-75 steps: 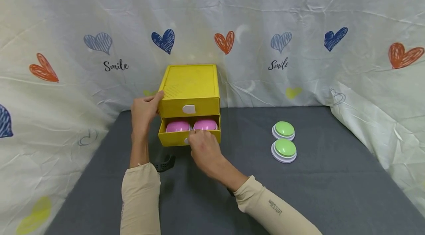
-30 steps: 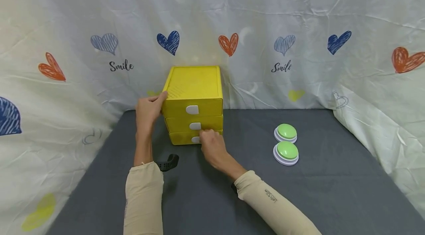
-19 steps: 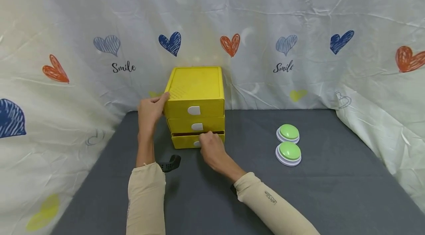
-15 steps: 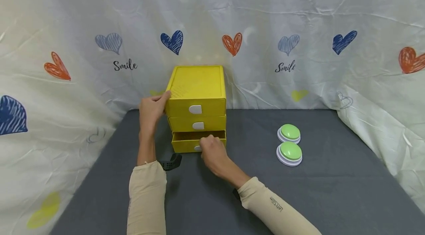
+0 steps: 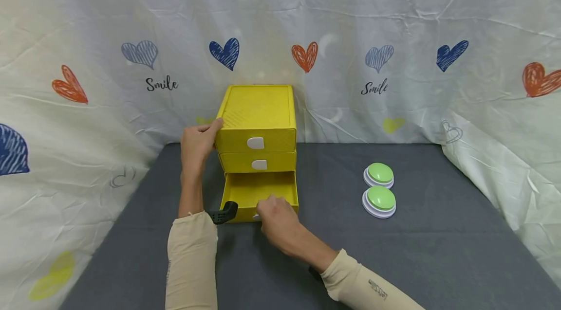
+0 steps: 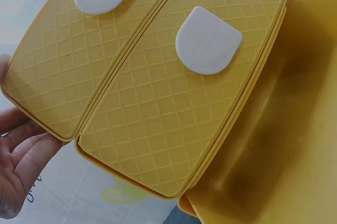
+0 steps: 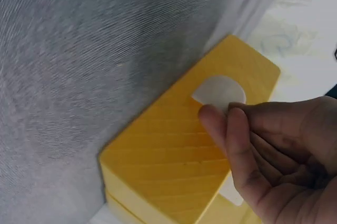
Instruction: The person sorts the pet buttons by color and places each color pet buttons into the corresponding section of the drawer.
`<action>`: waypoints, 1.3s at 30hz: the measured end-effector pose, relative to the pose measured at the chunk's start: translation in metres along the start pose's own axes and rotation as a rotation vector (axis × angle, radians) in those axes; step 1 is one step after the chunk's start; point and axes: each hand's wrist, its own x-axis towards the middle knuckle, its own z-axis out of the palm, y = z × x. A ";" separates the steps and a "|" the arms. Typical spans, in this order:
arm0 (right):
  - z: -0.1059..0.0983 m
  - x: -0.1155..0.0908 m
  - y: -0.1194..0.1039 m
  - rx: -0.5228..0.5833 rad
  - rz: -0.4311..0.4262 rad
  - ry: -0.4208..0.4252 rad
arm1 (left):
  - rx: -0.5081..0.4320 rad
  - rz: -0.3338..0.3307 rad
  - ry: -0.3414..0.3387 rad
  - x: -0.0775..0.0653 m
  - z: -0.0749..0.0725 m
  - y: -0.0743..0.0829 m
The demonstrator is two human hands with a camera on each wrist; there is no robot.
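A yellow three-drawer unit (image 5: 263,105) stands at the back of the grey table. Its bottom drawer (image 5: 252,187) is pulled far out, and its visible inside holds nothing; the two upper drawers are closed. My left hand (image 5: 196,147) grips the unit's upper left front edge, thumb on top and fingers against the side. At the front of the bottom drawer, my right hand (image 5: 280,225) pinches the white tab handle (image 7: 221,90) between thumb and fingers. White tabs also mark the middle drawer (image 6: 158,98) and the top one.
Two green domed push buttons (image 5: 380,198) with white bases stand one behind the other to the right. A pale curtain (image 5: 333,18) printed with hearts hangs behind and at the sides. A black wrist mount (image 5: 223,212) juts from the left forearm.
The middle drawer, with two pink buttons inside, was pushed in. Then my right hand took the bottom drawer's tab and drew it out towards me. My left hand has stayed on the unit.
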 end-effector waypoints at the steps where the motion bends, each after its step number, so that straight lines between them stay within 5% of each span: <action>1: -0.001 -0.001 -0.001 0.016 -0.002 -0.012 | -0.011 0.005 0.003 0.000 0.000 0.000; 12: -0.010 -0.005 -0.004 -0.015 0.050 -0.091 | -0.041 0.050 0.024 0.001 0.003 -0.003; 18: -0.026 -0.008 0.001 -0.099 0.090 -0.042 | -0.046 0.038 0.022 0.001 0.005 -0.002; 26: -0.049 -0.010 0.027 -0.128 0.164 0.063 | -0.020 0.013 0.025 0.000 0.002 0.001; 39: -0.066 -0.025 0.080 -0.134 0.354 0.015 | -0.004 0.003 0.013 0.001 0.002 0.001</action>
